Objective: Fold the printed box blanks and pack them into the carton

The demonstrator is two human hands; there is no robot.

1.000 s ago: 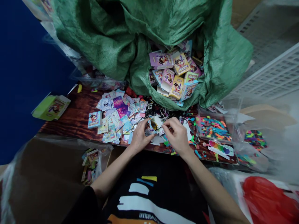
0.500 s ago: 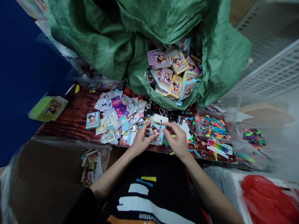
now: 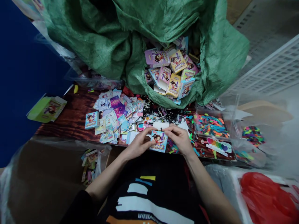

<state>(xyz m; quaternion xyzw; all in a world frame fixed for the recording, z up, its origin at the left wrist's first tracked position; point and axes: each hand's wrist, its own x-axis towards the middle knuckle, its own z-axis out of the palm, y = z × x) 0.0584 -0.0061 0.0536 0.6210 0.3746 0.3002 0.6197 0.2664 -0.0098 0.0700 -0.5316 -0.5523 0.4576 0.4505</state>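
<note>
A small light-blue cardboard box with a cartoon figure on its front is held upright at the table's front edge. Its white top flap stands up at the far side, and a small black item shows at the opening. My left hand grips the box from the left, thumb on the front. My right hand closes on its upper right corner, fingers by the flap. To the left lies a heap of small printed cards and stickers, with another blue box beside it.
A green woven sack full of small boxes leans over the table's back. Colourful strips fill a clear tray at right. A green box lies far left. Below stands a large plastic-lined carton. A red bag sits lower right.
The box has come slightly nearer to my body and now shows more of its front. My right hand's fingers have moved in toward the box's top flap.
</note>
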